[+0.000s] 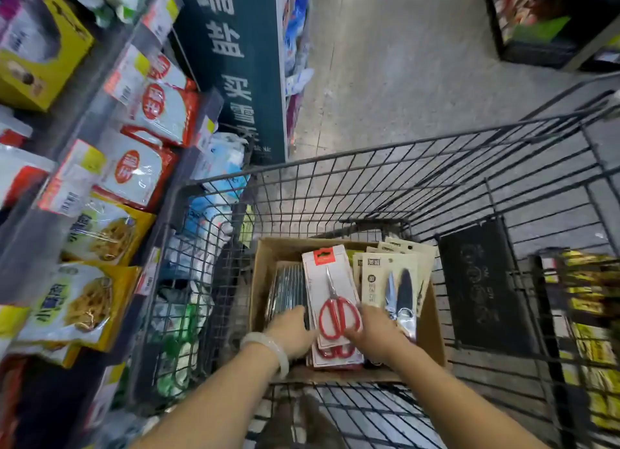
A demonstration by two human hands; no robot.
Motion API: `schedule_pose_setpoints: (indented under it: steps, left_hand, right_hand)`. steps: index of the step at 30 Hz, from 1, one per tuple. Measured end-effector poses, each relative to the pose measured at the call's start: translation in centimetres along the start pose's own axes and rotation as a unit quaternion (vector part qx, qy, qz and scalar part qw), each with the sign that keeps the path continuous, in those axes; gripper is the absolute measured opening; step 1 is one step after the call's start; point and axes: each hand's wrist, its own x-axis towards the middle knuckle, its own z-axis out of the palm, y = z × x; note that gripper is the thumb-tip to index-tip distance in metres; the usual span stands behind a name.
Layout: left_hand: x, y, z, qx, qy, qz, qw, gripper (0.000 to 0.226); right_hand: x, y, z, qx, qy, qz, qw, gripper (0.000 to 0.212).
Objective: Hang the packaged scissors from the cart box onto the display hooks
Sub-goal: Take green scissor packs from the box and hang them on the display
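1. Take the cardboard box in the wire cart as your reference point. All packaged scissors in view sit inside it; none is seen on a display hook, and no hooks are visible in this view. Judge the task as at its pick-up stage, with all hanging left to do.
2. Locate the red-handled scissors pack at the centre of the box, lying on top of more packs of the same kind. Beige carded scissors packs fan out toward the box's right side; a dark stack fills its left side.
3. Check your left hand: it rests at the left edge of the red-handled pack, fingers curled against the stack. Whether it pinches the card cannot be told.
4. Check your right hand: it lies on the pack's lower right, fingers over the red handles, appearing to take hold.
5. Note the surroundings: left of the box, shelves carry bagged food with price tags; beyond it runs a grey aisle floor. The box sits flat on the cart's wire base.
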Motion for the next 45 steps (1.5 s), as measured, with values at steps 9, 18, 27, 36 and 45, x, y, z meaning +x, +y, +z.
schedule_pose_setpoints:
  steps: [9,18,27,36,45]
  left_hand:
    - [4.7,-1.0,1.7,-0.182,-0.057,-0.052,0.98,0.035]
    - [5.8,-1.3,1.7,-0.244,-0.022,-0.052,0.968,0.047]
    - [5.9,-4.1,-0.4,-0.031,0.185,-0.136,0.973,0.042]
    - [8.5,-9.8,-1.6,-0.321,0.073,-0.113,0.937,0.055]
    - [7.4,-9.6,-1.4,-0.362,0.041,-0.112,0.925,0.05]
  right_hand:
    - [4.4,1.1,4.1,0.04,0.113,0.109,0.987,0.027]
    - [4.4,0.3,3.2,0.077,0.121,0.111,0.983,0.029]
    - [5.6,-5.7,5.1,0.105,0.047,-0.036,0.993,0.024]
    - [8.2,-8.8,8.6,0.1,-0.01,0.027,0.995,0.033]
    - [8.2,-9.5,7.8,0.126,-0.083,0.072,0.986,0.03]
